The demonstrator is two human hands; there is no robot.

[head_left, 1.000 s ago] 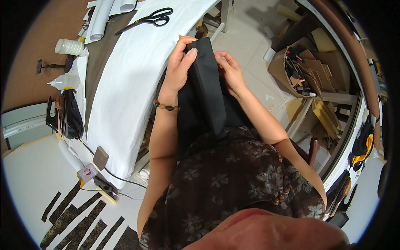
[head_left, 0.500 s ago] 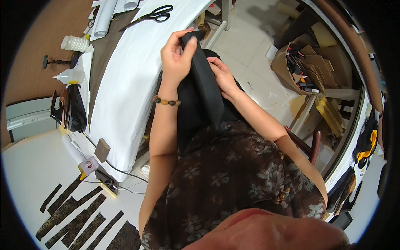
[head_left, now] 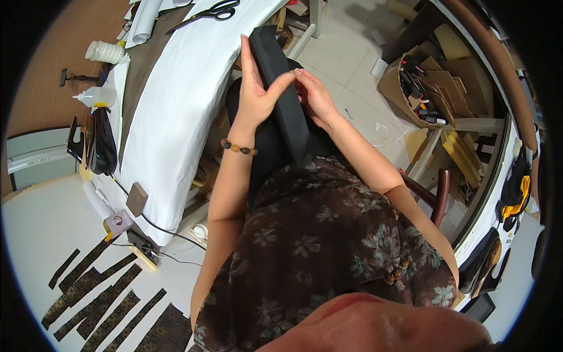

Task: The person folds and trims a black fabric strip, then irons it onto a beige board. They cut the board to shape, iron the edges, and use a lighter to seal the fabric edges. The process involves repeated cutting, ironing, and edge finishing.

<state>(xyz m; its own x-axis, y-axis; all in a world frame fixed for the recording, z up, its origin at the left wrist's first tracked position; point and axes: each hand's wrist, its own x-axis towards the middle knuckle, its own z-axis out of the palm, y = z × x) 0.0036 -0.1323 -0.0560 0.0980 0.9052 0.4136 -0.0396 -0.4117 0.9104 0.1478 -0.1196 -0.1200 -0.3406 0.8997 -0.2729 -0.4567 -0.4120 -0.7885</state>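
The long white surface stretched from near to far on my left, larger than anything else around me. My dark flowered top filled the near middle. On the far right stood an open cardboard carton, with flat brown pieces and dark objects inside.

In front of me, between my hands, was the folded black fabric, a long band with its narrow near end by my top and its wider end pointing away. More black material spread beneath it; whether the two were joined I could not tell.

On the near left lay dark patterned strips, side by side on a pale surface.

My left hand was spread rather than clenched, its fingers straight along the band's left edge and its thumb reaching across the top toward my other fingertips. My right hand was curled at the right edge; I could not tell whether it pinched the fabric.

Black scissors rested far left on the white, and a beaded bracelet circled my left wrist.
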